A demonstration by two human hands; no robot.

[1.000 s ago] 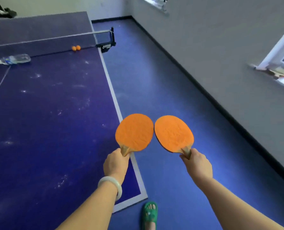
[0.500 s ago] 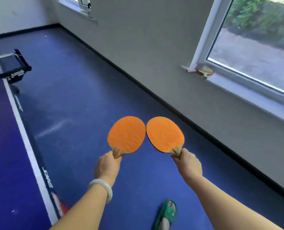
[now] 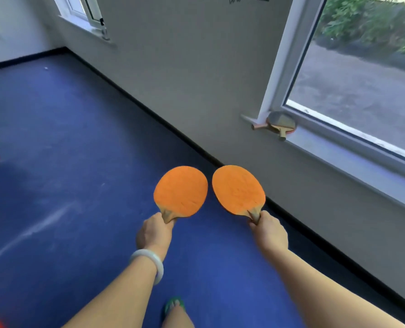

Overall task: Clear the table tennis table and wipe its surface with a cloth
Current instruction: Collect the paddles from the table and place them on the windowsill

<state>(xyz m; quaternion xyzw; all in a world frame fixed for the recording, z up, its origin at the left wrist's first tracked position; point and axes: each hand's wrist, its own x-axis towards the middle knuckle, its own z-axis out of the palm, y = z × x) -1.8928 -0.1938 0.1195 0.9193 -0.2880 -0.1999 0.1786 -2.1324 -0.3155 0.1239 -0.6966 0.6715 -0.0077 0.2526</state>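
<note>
Low centre, the left grip (image 3: 154, 233) and right grip (image 3: 270, 233) are each curled round the handle of an orange paddle (image 3: 181, 191), judged light and stiff.

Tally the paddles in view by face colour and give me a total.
Orange: 2, left paddle in the left hand, right paddle in the right hand.
Dark: 1, top paddle on the sill.
Face hidden: 1, lower paddle under it.
Total: 4.
</note>
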